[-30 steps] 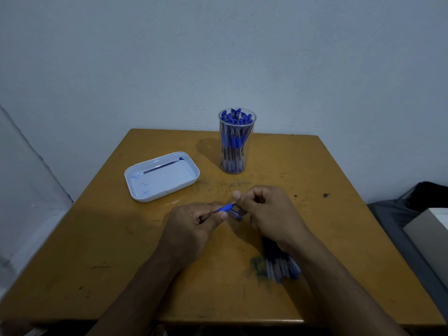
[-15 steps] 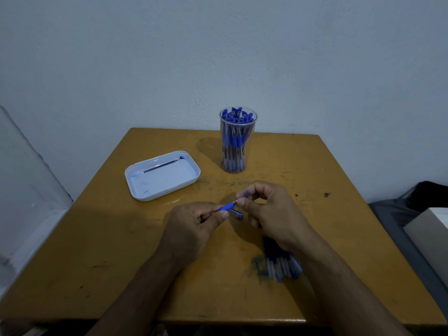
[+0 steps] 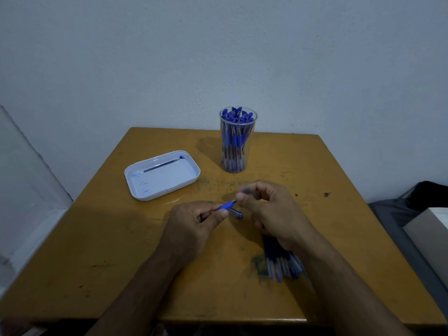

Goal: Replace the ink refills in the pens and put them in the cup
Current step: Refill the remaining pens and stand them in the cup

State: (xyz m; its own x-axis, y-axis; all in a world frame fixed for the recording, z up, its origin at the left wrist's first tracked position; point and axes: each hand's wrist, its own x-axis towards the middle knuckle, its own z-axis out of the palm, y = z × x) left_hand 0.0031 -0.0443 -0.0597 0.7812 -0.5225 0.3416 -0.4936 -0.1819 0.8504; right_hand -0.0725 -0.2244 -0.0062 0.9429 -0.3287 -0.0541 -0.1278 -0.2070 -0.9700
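One white tray (image 3: 155, 190) sits at the table's (image 3: 97, 238) left with one refill (image 3: 158, 166) lying in it. The left hand (image 3: 194, 224) grips one pen (image 3: 226, 205) by its blue end, fingers curled round it. A cap (image 3: 236, 212) lies just beneath. The right hand (image 3: 269, 209) pinches at the pen's tip with thumb and forefinger. One clear cup (image 3: 236, 141) behind is crammed with pens, too many to count. A bundle of refills (image 3: 282, 263) lies under the right wrist.

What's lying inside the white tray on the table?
Inside the white tray lies one thin ink refill, slanted along its far side, with blue ink smears on the tray floor. Nothing covers the tray, so all of its floor shows.
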